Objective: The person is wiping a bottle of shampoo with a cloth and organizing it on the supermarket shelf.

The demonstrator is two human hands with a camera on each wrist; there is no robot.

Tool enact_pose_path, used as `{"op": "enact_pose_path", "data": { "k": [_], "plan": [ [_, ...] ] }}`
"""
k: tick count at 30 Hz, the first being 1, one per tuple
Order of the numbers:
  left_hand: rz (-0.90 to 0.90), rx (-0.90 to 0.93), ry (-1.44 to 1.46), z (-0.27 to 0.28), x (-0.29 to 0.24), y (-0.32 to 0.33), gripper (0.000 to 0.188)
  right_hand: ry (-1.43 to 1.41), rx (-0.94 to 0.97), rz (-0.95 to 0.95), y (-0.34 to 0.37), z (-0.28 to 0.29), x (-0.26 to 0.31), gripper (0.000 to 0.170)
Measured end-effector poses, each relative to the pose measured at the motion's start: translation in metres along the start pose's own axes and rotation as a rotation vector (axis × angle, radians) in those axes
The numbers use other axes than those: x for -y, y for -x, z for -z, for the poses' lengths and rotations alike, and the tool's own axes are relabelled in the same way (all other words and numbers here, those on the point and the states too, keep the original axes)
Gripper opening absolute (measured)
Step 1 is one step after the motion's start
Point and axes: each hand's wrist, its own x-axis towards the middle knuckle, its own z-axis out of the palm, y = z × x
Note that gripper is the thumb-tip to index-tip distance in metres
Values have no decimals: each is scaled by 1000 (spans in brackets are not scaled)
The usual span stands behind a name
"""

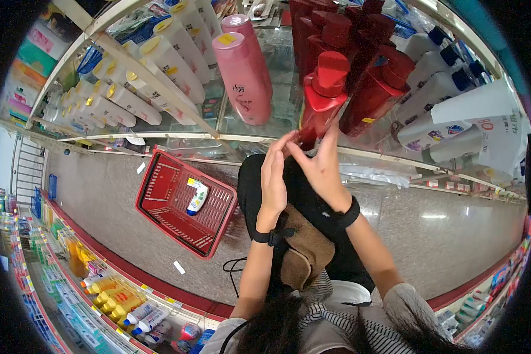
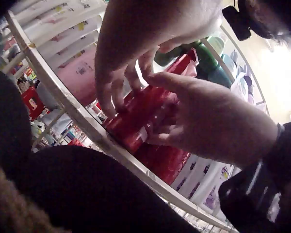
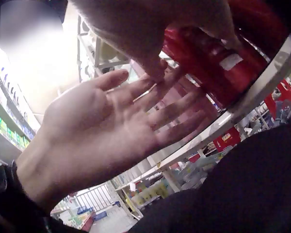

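Grasping the red pump bottle, the right hand sets its thumb and bent fingers round the lower body, as the left wrist view shows best; the left hand is released, its fingers extended and parted in the right wrist view, the tips close to the bottle, though whether they press it I cannot tell. Taking the head view as a clock face, the bottle sits at one o'clock, by the front edge of the glass shelf; its base is hidden by the hands, so whether it rests on the glass cannot be made out; more dark red bottles crowd it from twelve to three o'clock. Toward nine o'clock from the bottle stand two pink bottles, and beyond them rows of white bottles with yellow caps; clear bottles with dark blue caps lie toward two o'clock, with a paper price sheet toward three. A red basket sits on the floor at about eight o'clock from the hands, one white bottle with a blue cap lying inside it; farther out that way, a low shelf holds yellow bottles; a black band circles the left wrist and another the right; a brown fuzzy item lies at six o'clock, over the dark-trousered lap.
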Motion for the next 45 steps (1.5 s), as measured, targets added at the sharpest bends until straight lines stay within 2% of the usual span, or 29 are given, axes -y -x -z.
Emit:
{"op": "enact_pose_path", "data": {
  "k": [2, 3, 5, 7, 9, 11, 12, 13, 15, 17, 21, 23, 26, 34, 42, 45],
  "plan": [
    [30, 3, 5, 1, 1, -2, 53, -169, 87, -107, -11, 4, -8, 93],
    [60, 0, 15, 1, 2, -3, 51, -158, 146, -169, -12, 6, -19, 93],
    [40, 15, 40, -3, 1, -11, 46, -189, 182, -121, -13, 11, -32, 87],
    [-128, 10, -184, -11, -1, -17, 44, -230, 173, -112, -13, 13, -28, 83],
    [-135, 5, -238, -11, 10, -21, 43, -271, 163, -105, -12, 17, -26, 79],
    [-116, -30, -170, -13, 18, -26, 44, -221, 204, -117, -13, 22, -25, 72],
    [-126, -21, -173, -13, 21, -29, 44, -78, 158, 60, -15, 24, -25, 70],
    [-96, 2, -150, -13, 23, -30, 44, -80, 145, 65, -12, 25, -23, 70],
    [-74, 29, -126, -14, 25, -31, 45, 191, 67, 23, -5, 30, -13, 68],
    [7, 35, -15, -17, 23, -31, 46, 129, 87, -24, -6, 32, -8, 68],
    [9, 4, -44, -17, 22, -31, 45, -40, -88, -57, 3, 19, -22, 60],
    [3, -3, -58, -19, 20, -28, 44, -103, -102, -125, 9, 16, -26, 52],
    [-70, 7, -146, -18, 17, -25, 45, -64, -186, -73, 9, 5, -34, 45],
    [-30, 58, -281, -18, 16, -25, 53, -153, -102, -54, -3, 3, -32, 41],
    [-68, 59, -257, -16, 23, -32, 49, -197, -69, -76, -12, 1, -38, 42],
    [-75, 75, -233, -17, 26, -36, 50, -170, -98, -28, -13, -4, -44, 44]
  ]
}}
